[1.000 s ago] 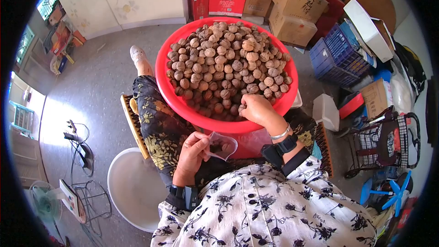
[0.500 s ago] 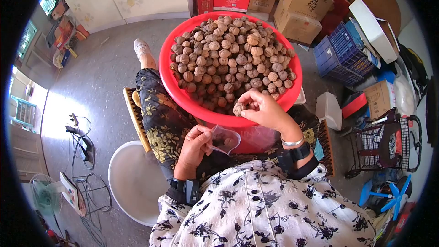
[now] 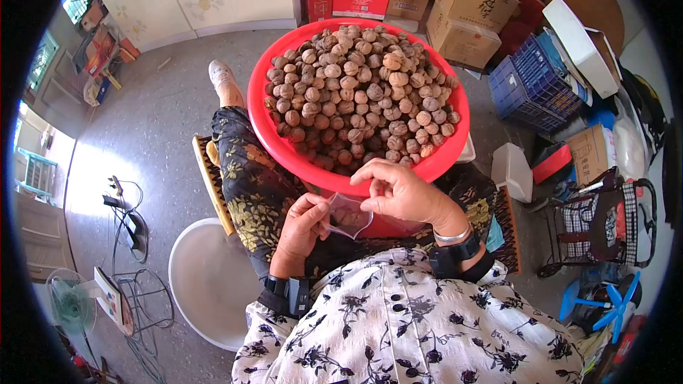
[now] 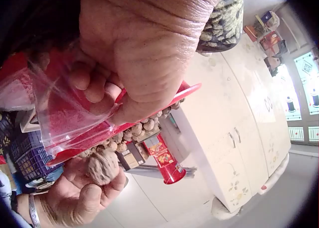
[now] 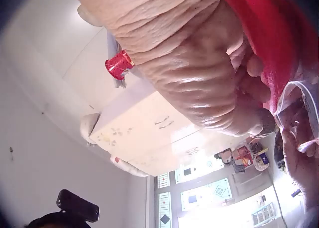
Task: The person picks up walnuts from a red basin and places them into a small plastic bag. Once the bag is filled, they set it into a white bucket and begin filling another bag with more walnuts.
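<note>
In the head view my left hand (image 3: 300,229) pinches the edge of a small clear plastic bag (image 3: 351,216), its mouth held wide. Dark contents show faintly through the plastic. My right hand (image 3: 416,200) is beside the bag's opening, and its fingers hide what it holds there. The left wrist view shows that it grips a single walnut (image 4: 103,167) between thumb and fingers. Just beyond both hands, a big red basin (image 3: 260,124) is heaped with brown walnuts (image 3: 356,96).
A white tub (image 3: 213,284) stands on the floor at left, near cables and a green fan (image 3: 71,295). Cardboard boxes (image 3: 473,11) and a blue crate (image 3: 533,89) are stacked behind and to the right. A checked wheeled cart (image 3: 594,224) stands at right.
My right hand has come out of the walnut heap with one walnut and moved toward me, down to the bag's mouth. My left hand keeps its hold on the bag.
</note>
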`<state>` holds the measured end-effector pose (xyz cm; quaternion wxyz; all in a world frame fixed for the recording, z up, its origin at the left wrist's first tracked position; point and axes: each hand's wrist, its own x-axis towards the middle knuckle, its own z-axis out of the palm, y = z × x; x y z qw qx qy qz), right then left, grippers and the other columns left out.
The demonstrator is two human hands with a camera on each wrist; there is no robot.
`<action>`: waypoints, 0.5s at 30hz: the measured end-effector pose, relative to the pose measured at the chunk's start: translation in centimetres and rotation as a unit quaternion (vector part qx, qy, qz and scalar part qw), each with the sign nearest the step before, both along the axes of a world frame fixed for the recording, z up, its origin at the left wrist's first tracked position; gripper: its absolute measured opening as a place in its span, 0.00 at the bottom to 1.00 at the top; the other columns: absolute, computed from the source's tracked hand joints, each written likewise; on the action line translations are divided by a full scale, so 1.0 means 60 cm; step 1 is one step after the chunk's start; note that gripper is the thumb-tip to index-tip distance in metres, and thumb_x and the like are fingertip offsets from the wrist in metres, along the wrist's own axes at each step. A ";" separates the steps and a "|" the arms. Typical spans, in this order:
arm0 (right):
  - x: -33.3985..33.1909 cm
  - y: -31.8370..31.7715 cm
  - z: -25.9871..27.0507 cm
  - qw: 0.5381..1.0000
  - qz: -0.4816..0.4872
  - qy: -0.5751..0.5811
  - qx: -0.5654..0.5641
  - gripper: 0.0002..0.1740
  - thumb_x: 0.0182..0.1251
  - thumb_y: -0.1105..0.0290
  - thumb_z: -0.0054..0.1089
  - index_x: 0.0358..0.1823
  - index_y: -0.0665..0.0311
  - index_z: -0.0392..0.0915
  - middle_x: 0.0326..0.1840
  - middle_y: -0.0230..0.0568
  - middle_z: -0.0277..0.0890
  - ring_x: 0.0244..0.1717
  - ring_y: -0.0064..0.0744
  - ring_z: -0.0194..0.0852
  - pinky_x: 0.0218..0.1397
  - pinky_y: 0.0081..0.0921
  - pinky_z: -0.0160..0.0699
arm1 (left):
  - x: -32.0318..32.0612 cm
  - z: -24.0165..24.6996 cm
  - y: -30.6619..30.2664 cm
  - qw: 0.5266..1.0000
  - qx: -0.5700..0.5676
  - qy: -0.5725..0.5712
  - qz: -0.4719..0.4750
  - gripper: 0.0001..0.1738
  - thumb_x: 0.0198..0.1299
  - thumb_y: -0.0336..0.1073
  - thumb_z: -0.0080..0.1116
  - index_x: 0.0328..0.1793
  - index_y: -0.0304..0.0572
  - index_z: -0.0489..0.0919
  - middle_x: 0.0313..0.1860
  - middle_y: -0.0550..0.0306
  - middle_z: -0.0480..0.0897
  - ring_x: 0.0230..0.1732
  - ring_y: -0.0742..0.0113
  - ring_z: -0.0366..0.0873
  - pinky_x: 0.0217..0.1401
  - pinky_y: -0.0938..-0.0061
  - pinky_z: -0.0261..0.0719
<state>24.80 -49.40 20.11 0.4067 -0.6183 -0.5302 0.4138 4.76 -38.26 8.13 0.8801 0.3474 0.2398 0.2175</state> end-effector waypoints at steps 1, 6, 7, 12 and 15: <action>0.006 0.000 -0.008 0.999 -0.028 -0.025 0.012 0.13 0.59 0.75 0.67 0.45 0.65 0.79 0.40 0.32 0.79 0.34 0.16 0.73 0.39 0.19 0.75 | -0.001 0.000 0.000 1.000 0.001 -0.001 0.000 0.05 0.66 0.35 0.60 0.39 0.43 0.79 0.22 0.61 0.77 0.16 0.77 0.71 0.18 0.83 0.68; 0.039 0.001 -0.044 0.987 -0.148 -0.058 0.021 0.08 0.64 0.77 0.63 0.43 0.67 0.78 0.37 0.26 0.77 0.32 0.12 0.70 0.36 0.14 0.74 | -0.001 -0.001 0.000 1.000 0.005 0.002 0.001 0.05 0.66 0.35 0.60 0.39 0.43 0.79 0.23 0.61 0.78 0.16 0.76 0.71 0.19 0.83 0.68; 0.044 0.003 -0.048 0.987 -0.149 -0.059 0.021 0.08 0.64 0.77 0.63 0.43 0.67 0.78 0.37 0.26 0.77 0.32 0.12 0.70 0.36 0.14 0.74 | -0.001 -0.002 0.000 1.000 0.005 0.000 0.001 0.05 0.66 0.35 0.60 0.39 0.43 0.79 0.23 0.61 0.78 0.16 0.76 0.71 0.19 0.83 0.68; 0.068 0.017 -0.082 0.975 -0.198 -0.097 0.008 0.07 0.63 0.75 0.64 0.42 0.67 0.78 0.33 0.29 0.78 0.33 0.16 0.74 0.38 0.19 0.77 | -0.002 -0.003 -0.001 1.000 0.007 -0.008 -0.006 0.05 0.67 0.34 0.60 0.39 0.42 0.79 0.23 0.60 0.78 0.16 0.76 0.71 0.19 0.82 0.68; 0.077 0.031 -0.087 0.971 -0.186 -0.150 -0.024 0.11 0.59 0.73 0.66 0.41 0.70 0.78 0.33 0.40 0.80 0.34 0.28 0.79 0.40 0.26 0.79 | -0.002 0.002 -0.002 1.000 0.004 -0.007 -0.002 0.05 0.67 0.34 0.59 0.39 0.42 0.79 0.23 0.60 0.78 0.16 0.75 0.71 0.19 0.81 0.68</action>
